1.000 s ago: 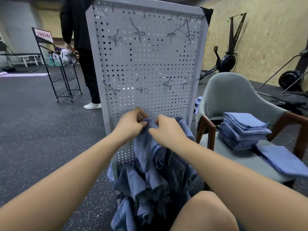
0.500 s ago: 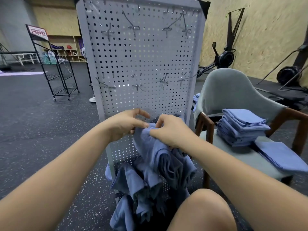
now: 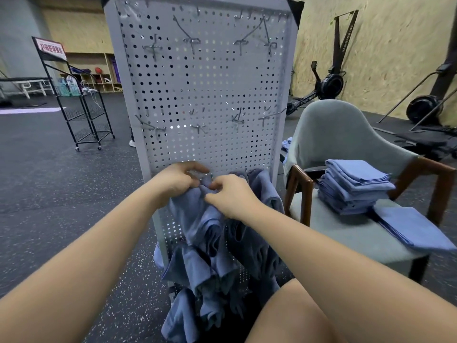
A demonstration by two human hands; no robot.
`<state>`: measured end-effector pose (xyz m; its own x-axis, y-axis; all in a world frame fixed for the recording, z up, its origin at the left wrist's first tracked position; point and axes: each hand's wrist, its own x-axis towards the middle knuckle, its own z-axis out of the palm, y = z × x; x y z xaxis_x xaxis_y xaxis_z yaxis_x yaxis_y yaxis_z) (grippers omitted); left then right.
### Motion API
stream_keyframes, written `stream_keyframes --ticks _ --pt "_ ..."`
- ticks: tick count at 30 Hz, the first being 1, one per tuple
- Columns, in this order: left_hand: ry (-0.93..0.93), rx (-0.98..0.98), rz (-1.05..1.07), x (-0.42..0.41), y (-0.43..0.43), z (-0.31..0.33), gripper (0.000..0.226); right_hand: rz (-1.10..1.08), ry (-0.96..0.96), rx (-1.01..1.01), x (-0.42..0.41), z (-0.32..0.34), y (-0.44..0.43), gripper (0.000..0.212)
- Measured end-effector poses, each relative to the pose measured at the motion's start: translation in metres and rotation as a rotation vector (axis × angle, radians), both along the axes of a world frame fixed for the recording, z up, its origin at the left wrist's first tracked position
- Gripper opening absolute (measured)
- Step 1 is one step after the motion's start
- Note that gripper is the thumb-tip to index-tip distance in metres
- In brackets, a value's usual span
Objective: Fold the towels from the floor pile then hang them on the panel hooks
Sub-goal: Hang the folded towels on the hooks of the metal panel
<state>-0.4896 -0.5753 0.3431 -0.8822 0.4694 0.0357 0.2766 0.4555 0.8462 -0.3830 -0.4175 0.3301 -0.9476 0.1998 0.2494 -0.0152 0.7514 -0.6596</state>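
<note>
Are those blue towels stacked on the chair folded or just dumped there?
Folded: the stack on the chair seat shows neat, flat layers with straight, aligned edges.

Probably a gym: rowing machines line the wall, over speckled rubber flooring.

Person in black near the rack has gone behind the panel; only a shoe shows now. Left hand has raised its index finger above the towel top, w/ view tilted slightly closer.

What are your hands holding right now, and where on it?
The left hand and right hand both pinch the top edge of one crumpled blue cloth towel, close together.
</note>
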Motion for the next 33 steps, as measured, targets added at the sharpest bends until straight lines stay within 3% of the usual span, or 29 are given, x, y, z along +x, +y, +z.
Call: stream_keyframes --ticks 4,8,14,17,19,21,29,33 --pt "0.066 -0.041 -0.077 -0.004 -0.006 0.002 0.052 0.005 0.007 -0.074 0.003 0.006 0.011 0.025" --pt "0.319 -0.178 -0.052 -0.005 0.007 0.001 0.061 -0.039 0.060 -0.063 -0.004 0.011 0.012 0.021" --pt "0.435 -0.350 0.101 -0.011 0.009 -0.015 0.031 0.025 0.013 0.045 -0.012 -0.007 0.002 0.017" --pt "0.469 -0.438 0.145 -0.009 0.008 -0.020 0.027 0.088 -0.051 0.108 -0.010 -0.018 0.000 0.020" --pt "0.508 -0.462 0.152 -0.005 0.010 -0.019 0.027 0.152 -0.113 0.139 -0.004 -0.018 0.001 0.033" --pt "0.520 -0.440 0.154 -0.003 0.012 -0.016 0.023 0.194 -0.145 0.184 0.004 -0.017 0.006 0.041" --pt "0.532 -0.219 0.066 0.021 0.057 0.007 0.007 0.132 -0.085 0.082 0.042 0.008 0.054 0.013" --pt "0.530 -0.134 -0.048 0.050 0.121 0.010 0.006 -0.013 -0.026 0.187 0.066 0.017 0.112 0.011"
